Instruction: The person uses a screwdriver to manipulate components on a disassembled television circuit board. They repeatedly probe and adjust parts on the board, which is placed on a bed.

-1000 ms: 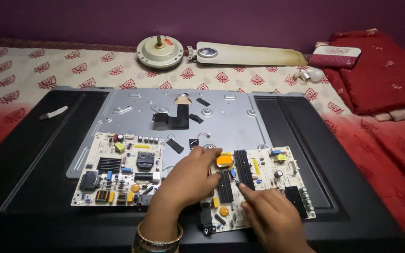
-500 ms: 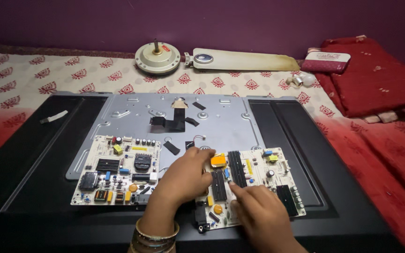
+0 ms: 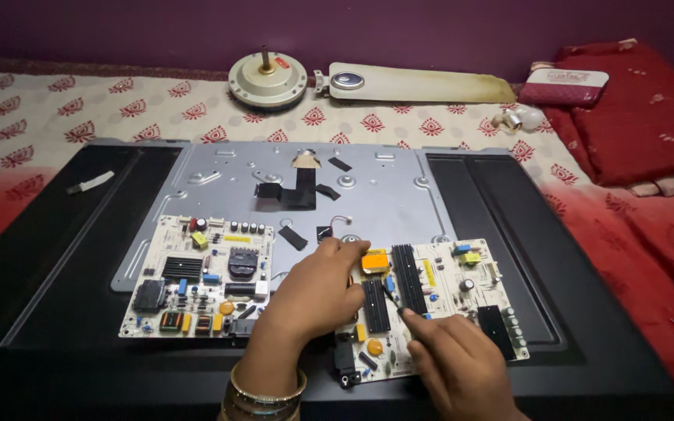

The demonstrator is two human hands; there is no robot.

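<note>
Here, the left hand point(image 3: 317, 292) is lying palm-down across the middle of a white circuit board point(image 3: 431, 304), its fingers curled loosely and pressing on the board beside an orange component point(image 3: 374, 261); it is not gripping anything that can be seen. Gold bangles point(image 3: 263, 394) are circling its wrist. The right hand point(image 3: 462, 366) is pinching a thin dark tool point(image 3: 394, 300) between closed fingertips, and the tool's tip is touching the board between two black ribbed heatsinks point(image 3: 409, 279). What kind of tool it is cannot be told.

This circuit board is sitting at the near right of a grey metal back plate point(image 3: 368, 199), partly overhanging onto the black rear panel of a flat screen point(image 3: 501, 203) lying face-down. A second white circuit board point(image 3: 200, 277), carrying capacitors and a dark heatsink, is lying just to the left of the left hand, apart from the first. Black tape strips point(image 3: 294, 191) are sticking to the plate further back.

The whole panel is resting on a cream patterned bedsheet point(image 3: 79, 117). Beyond it, a ceiling-fan motor point(image 3: 267, 78) and a detached fan blade point(image 3: 415, 86) are lying near each other, with a red cushion point(image 3: 641, 109) at the far right.
</note>
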